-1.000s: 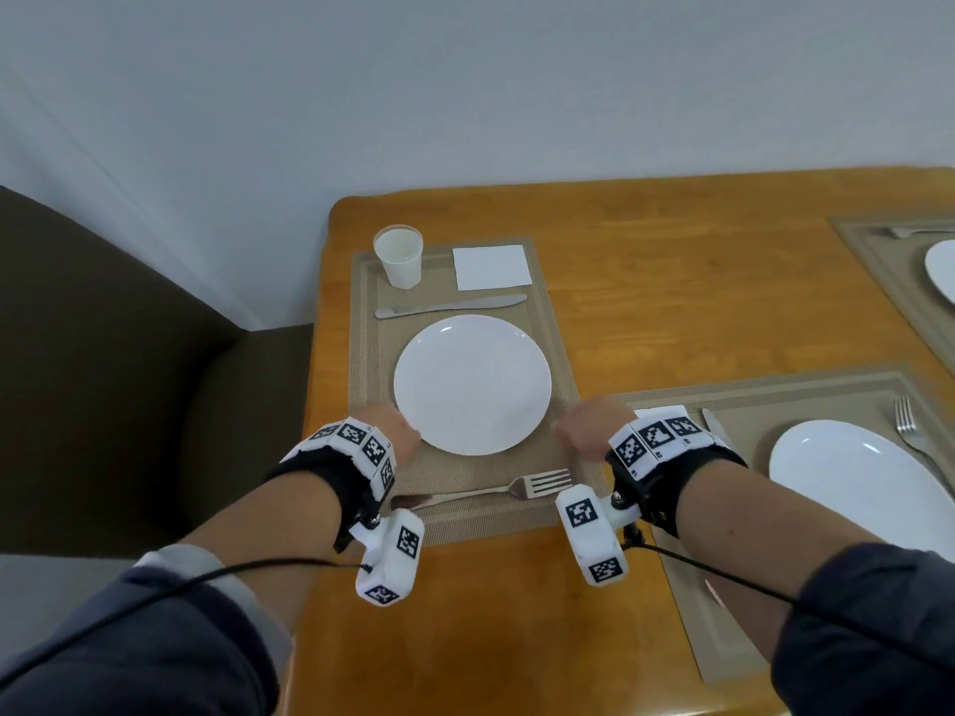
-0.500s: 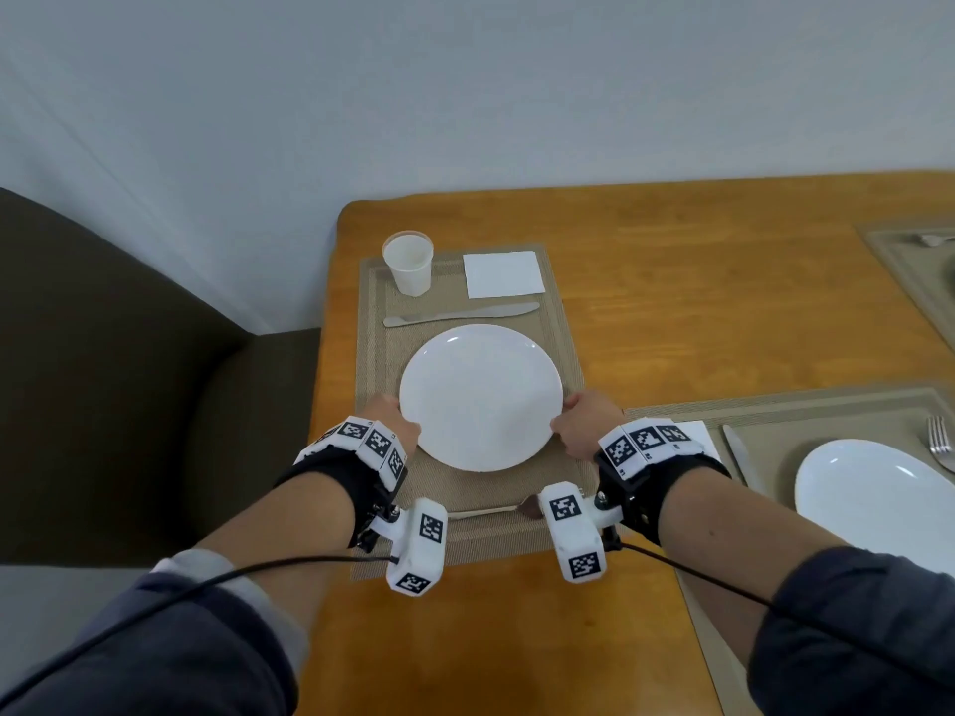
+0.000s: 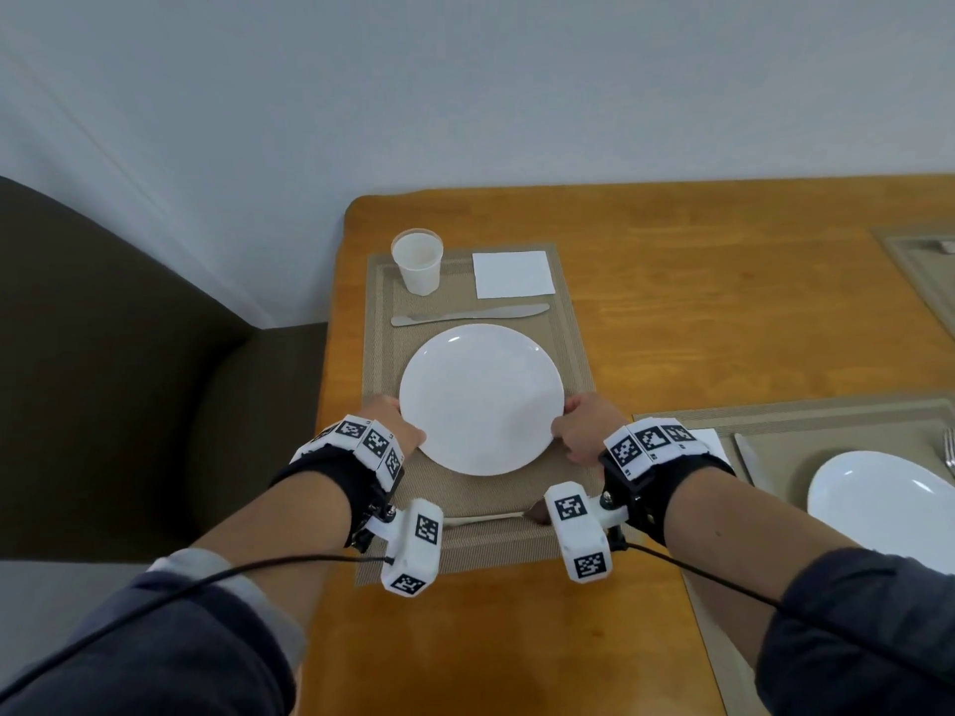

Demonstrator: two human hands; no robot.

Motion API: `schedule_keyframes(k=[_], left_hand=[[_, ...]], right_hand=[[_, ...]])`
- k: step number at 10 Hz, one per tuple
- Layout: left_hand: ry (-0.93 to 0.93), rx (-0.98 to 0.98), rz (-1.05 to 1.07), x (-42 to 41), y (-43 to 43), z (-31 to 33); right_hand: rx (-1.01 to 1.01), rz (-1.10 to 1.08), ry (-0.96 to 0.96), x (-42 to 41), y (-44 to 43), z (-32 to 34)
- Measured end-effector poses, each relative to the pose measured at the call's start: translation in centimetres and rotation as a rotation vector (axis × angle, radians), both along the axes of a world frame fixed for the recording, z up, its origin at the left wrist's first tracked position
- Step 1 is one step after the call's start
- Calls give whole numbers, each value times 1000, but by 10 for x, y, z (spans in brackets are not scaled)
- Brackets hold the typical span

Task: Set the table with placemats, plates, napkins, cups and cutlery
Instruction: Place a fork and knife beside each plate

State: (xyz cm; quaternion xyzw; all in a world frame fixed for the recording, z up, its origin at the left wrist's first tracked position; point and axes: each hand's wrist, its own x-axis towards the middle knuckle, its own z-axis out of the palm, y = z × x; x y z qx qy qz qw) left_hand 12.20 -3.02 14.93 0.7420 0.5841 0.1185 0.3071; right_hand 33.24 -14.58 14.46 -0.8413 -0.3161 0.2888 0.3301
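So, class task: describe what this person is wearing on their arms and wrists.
Dark blue-grey sleeves are pushed up both forearms. Each wrist carries a black strap ringed with white blocks printed with black square-pattern markers. A white marker-tagged box hangs below each wrist, and a thin black cable trails back along each arm.

A beige woven placemat (image 3: pixel 566 323) lies flat at the table's (image 3: pixel 723 312) left end. A round white plate (image 3: pixel 480 395) sits at its middle, the left hand (image 3: pixel 393 423) and right hand (image 3: pixel 584 428) each closed on its near rim, one per side. Beyond the plate a silver knife (image 3: pixel 467 315) lies crosswise. At the far corners stand an upright white cup (image 3: pixel 417 261) and a flat square white napkin (image 3: pixel 512 274). Near the front edge, a piece of cutlery (image 3: pixel 483 518) is mostly hidden. A second placemat (image 3: pixel 775 431) to the right carries another white plate (image 3: pixel 878 503).
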Motion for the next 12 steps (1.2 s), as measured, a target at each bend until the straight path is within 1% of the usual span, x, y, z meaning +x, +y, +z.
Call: schedule_keyframes(k=[1,2,3,4,5,6,7,8,10,11,12], left_hand=[[-22,12,46,43,-28,5],[-66,-10,132,90,-54,12],[-97,-41,205,134,-77,23],[-115,-33,242,166,-101,38],[-142,36,309,177,-119,62],[-132,101,337,186,-129,94],[-144,139,319,203,-135,116],[-151,164,298,215,-142,139],[-198,230,309,213,-144,176],[-202,283,338,207,-142,184],[-263,316,384,199,-139,196]], right_hand=[[-15,75,72,53,-28,14],[-93,165,92,103,-61,35],[-290,268,-73,140,-97,56],[-340,442,-186,167,-128,77],[-382,585,-279,177,-142,98],[-345,650,-361,186,-147,120],[-301,650,-419,206,-151,135],[-226,597,-432,220,-154,151],[-130,563,-463,226,-143,178],[-85,561,-481,232,-136,185],[21,532,-442,234,-131,193]])
